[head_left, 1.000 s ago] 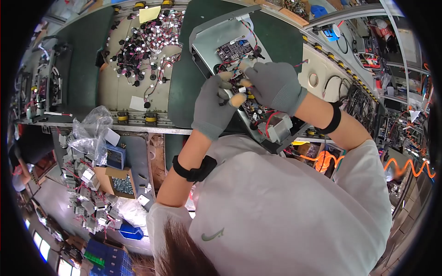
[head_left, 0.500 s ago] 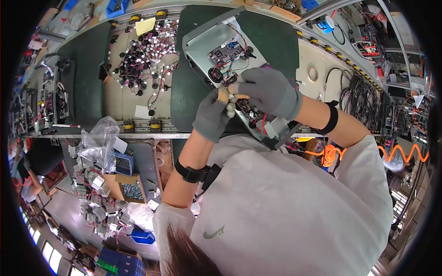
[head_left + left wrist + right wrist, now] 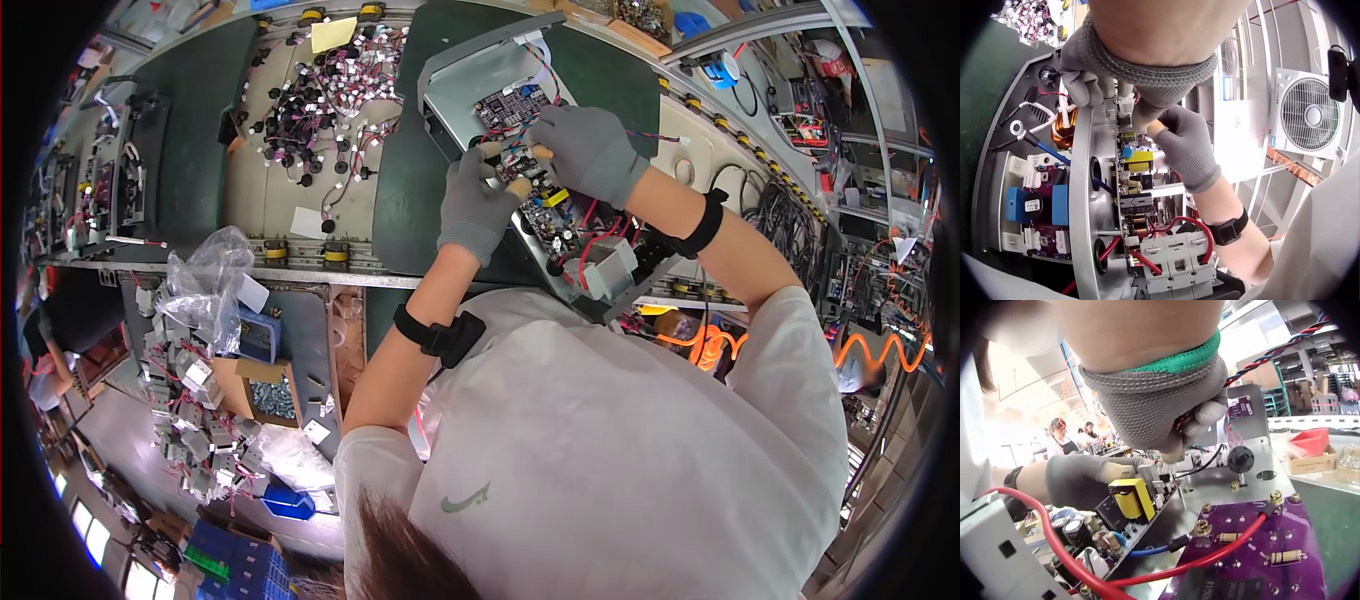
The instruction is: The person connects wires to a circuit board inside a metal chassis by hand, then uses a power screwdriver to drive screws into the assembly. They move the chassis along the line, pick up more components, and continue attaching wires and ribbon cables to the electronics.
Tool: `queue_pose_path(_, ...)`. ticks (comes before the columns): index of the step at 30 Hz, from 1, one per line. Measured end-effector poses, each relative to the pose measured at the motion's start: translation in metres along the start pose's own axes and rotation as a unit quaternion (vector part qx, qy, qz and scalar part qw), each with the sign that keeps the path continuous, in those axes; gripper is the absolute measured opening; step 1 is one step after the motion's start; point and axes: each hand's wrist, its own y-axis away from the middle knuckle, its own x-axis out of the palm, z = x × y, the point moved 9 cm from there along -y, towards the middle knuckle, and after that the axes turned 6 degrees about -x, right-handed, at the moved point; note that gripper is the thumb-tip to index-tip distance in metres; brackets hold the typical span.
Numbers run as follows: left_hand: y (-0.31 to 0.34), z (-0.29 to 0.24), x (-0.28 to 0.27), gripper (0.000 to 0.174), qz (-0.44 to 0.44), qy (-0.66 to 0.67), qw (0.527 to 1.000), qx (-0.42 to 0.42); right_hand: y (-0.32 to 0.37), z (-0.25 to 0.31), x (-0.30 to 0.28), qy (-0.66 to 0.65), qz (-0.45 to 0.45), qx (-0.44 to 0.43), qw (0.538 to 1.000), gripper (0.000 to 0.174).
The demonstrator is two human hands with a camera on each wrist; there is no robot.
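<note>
Far left: loose wired parts (image 3: 310,110) heaped on worktop (image 3: 250,190). Ctr: metal chassis (image 3: 465,75) on green mat (image 3: 400,200). Left hand (image 3: 475,210) grip curled on PCB (image 3: 545,215) edge inside chassis. Right hand (image 3: 590,150) just beside it, grip pinched on twisted red/blue wires (image 3: 1285,348) above the PCB.

Bright, even overhead light, soft shadows. Head view fisheye-bent, black vignette at corners. Right wrist view: background blown out, near glove blurred, perhaps motion. Left wrist view sharper.

Gloved left hand (image 3: 478,205) and right hand (image 3: 590,150), fingertips on wires (image 3: 518,158), circuit board (image 3: 548,215), metal chassis (image 3: 468,78)
</note>
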Motion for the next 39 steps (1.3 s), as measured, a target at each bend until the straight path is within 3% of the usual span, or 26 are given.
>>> queue_pose_path(2,0.004,-0.016,-0.001,0.050,-0.005,-0.105,0.994,0.029,-0.001,0.000,0.000,0.000,-0.004,-0.006,1.000,0.023)
queue_pose_path(13,-0.001,-0.015,0.001,0.049,0.008,-0.177,0.983,0.052,-0.001,0.004,-0.018,0.006,-0.119,-0.015,0.993,0.022)
queue_pose_path(18,-0.001,-0.014,0.001,0.050,0.008,-0.178,0.982,0.055,-0.002,0.011,-0.002,0.038,-0.033,-0.057,0.997,0.027)
queue_pose_path(28,-0.004,-0.014,0.000,0.048,0.012,-0.163,0.984,0.075,-0.003,0.011,-0.003,0.050,-0.027,-0.049,0.997,0.029)
queue_pose_path(30,-0.003,-0.013,0.001,0.048,0.015,-0.157,0.985,0.075,-0.004,0.015,-0.008,0.045,-0.062,-0.072,0.994,0.027)
queue_pose_path(34,-0.003,-0.013,0.001,0.048,0.008,-0.158,0.984,0.081,-0.005,0.020,-0.002,0.052,-0.051,-0.102,0.992,0.025)
queue_pose_path(37,-0.003,-0.012,0.002,0.049,0.003,-0.164,0.982,0.091,-0.013,0.021,-0.001,0.064,-0.016,-0.091,0.994,0.022)
queue_pose_path(39,-0.001,-0.015,0.002,0.050,0.001,-0.168,0.980,0.103,-0.022,0.010,0.007,0.045,0.092,-0.023,0.995,0.017)
